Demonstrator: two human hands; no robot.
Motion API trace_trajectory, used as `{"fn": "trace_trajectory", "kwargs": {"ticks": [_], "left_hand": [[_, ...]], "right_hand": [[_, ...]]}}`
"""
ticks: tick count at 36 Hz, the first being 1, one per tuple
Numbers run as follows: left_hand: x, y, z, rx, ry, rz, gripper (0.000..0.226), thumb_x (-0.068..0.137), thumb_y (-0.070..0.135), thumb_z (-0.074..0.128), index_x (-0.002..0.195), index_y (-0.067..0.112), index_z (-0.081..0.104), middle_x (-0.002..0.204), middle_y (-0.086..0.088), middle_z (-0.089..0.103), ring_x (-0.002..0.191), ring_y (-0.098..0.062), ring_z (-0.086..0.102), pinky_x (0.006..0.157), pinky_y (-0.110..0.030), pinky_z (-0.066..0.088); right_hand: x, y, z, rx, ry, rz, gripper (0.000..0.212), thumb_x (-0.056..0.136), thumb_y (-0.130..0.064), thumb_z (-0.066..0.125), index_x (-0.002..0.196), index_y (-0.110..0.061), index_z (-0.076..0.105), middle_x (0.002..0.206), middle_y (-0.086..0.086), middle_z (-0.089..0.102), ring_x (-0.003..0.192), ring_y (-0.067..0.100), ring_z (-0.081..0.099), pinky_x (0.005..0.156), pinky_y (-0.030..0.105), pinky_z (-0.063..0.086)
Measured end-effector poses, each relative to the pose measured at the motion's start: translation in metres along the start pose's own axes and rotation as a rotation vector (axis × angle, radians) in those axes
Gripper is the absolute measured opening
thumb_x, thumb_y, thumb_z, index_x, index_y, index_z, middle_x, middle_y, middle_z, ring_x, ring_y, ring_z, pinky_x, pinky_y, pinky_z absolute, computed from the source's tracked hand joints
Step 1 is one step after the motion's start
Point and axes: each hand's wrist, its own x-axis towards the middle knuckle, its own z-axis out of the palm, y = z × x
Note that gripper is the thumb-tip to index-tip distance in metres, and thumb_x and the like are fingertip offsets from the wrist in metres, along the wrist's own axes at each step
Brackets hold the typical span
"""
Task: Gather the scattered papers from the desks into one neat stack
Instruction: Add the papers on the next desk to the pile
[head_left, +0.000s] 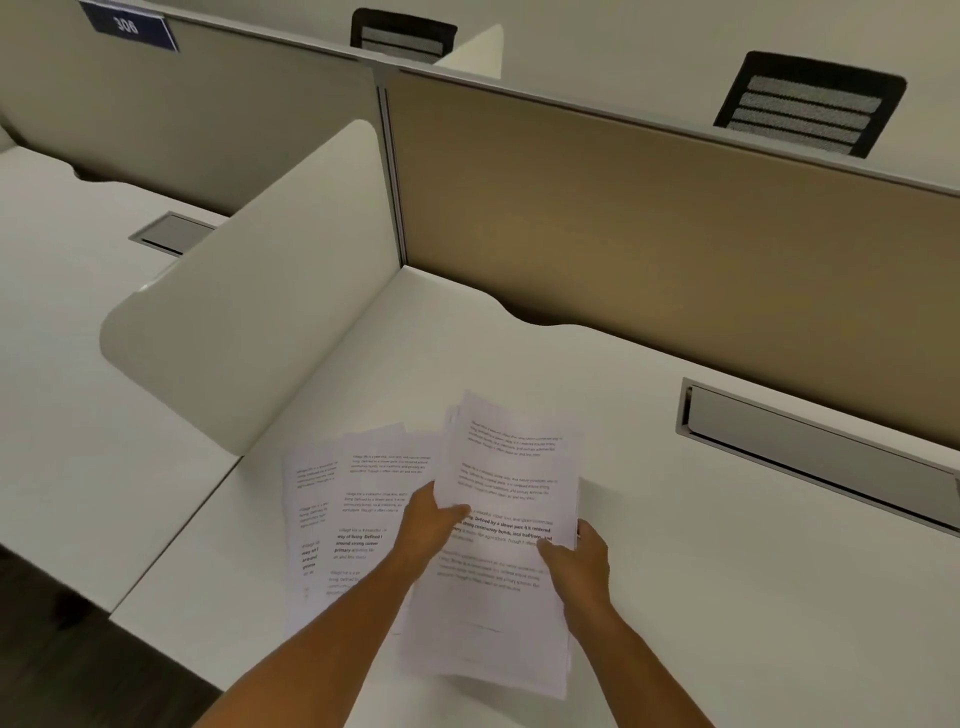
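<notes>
Where beige partitions (649, 218) meet, papers (358, 499) cover white desk (727, 571)

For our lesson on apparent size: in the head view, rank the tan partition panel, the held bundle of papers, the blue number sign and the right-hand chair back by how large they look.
1. tan partition panel
2. held bundle of papers, though nearness to the camera enlarges it
3. right-hand chair back
4. blue number sign, partly cut off by the frame's edge

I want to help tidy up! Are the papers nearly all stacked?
Partly. Both hands, left hand and right hand, hold a gathered stack. Loose sheets lie fanned on the desk, left to collect and square up.
</notes>
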Motion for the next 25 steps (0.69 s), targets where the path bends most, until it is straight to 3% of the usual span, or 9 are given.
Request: {"fn": "trace_trajectory", "kwargs": {"ticks": [4,6,9,12,14,18,25], "left_hand": [[-0.001,-0.006,-0.01,-0.113,0.033,-0.01,0.038,0.089,0.018,0.07,0.126,0.016,0.062,0.108,0.004,0.071,0.094,-0.01,0.068,0.078,-0.023,0.054],[-0.001,-0.009,-0.017,-0.181,0.037,-0.028,0.036,0.089,0.02,0.071,0.124,0.016,0.064,0.108,0.001,0.073,0.098,-0.017,0.07,0.088,-0.035,0.057],[-0.003,-0.01,-0.025,-0.343,-0.042,-0.062,0.033,0.088,0.02,0.072,0.12,0.013,0.067,0.114,-0.01,0.074,0.104,-0.028,0.071,0.098,-0.052,0.053],[-0.006,-0.008,-0.03,-0.568,-0.197,-0.109,0.038,0.089,0.018,0.069,0.125,0.007,0.064,0.124,-0.02,0.068,0.112,-0.038,0.066,0.1,-0.057,0.05],[-0.008,-0.005,-0.032,-0.684,-0.301,-0.159,0.042,0.091,0.021,0.065,0.129,0.003,0.061,0.129,-0.024,0.064,0.114,-0.042,0.064,0.097,-0.057,0.052],[-0.015,-0.001,-0.032,-0.777,-0.462,-0.284,0.043,0.09,0.033,0.064,0.126,0.01,0.066,0.128,-0.022,0.065,0.108,-0.038,0.068,0.086,-0.05,0.057],[-0.022,-0.007,-0.016,-0.827,-0.658,-0.308,0.06,0.08,0.033,0.078,0.132,0.007,0.06,0.132,-0.024,0.061,0.124,-0.041,0.057,0.104,-0.056,0.044]], "right_hand": [[-0.007,-0.019,0.001,0.049,-0.148,-0.066,0.035,0.085,-0.005,0.074,0.11,-0.027,0.065,0.101,-0.007,0.076,0.086,0.012,0.076,0.068,0.025,0.062],[-0.01,-0.028,-0.002,0.037,-0.235,-0.099,0.036,0.083,-0.007,0.077,0.107,-0.032,0.066,0.1,-0.009,0.078,0.086,0.008,0.077,0.065,0.022,0.062],[-0.011,-0.04,-0.01,0.035,-0.37,-0.136,0.04,0.077,-0.017,0.083,0.112,-0.03,0.068,0.111,-0.002,0.078,0.097,0.018,0.077,0.078,0.037,0.064],[-0.013,-0.051,-0.019,0.063,-0.49,-0.17,0.051,0.07,-0.028,0.091,0.116,-0.028,0.069,0.118,0.002,0.076,0.105,0.024,0.074,0.08,0.035,0.063],[-0.013,-0.055,-0.024,0.078,-0.538,-0.172,0.052,0.07,-0.027,0.091,0.118,-0.027,0.069,0.122,0.006,0.074,0.11,0.027,0.072,0.085,0.036,0.061],[-0.013,-0.061,-0.033,0.109,-0.619,-0.161,0.06,0.072,-0.022,0.09,0.127,-0.02,0.064,0.129,0.013,0.069,0.118,0.035,0.067,0.1,0.053,0.053],[-0.024,-0.069,-0.043,0.207,-0.821,-0.118,0.067,0.078,-0.009,0.084,0.138,-0.008,0.054,0.136,0.025,0.061,0.124,0.047,0.059,0.101,0.059,0.05]]}}
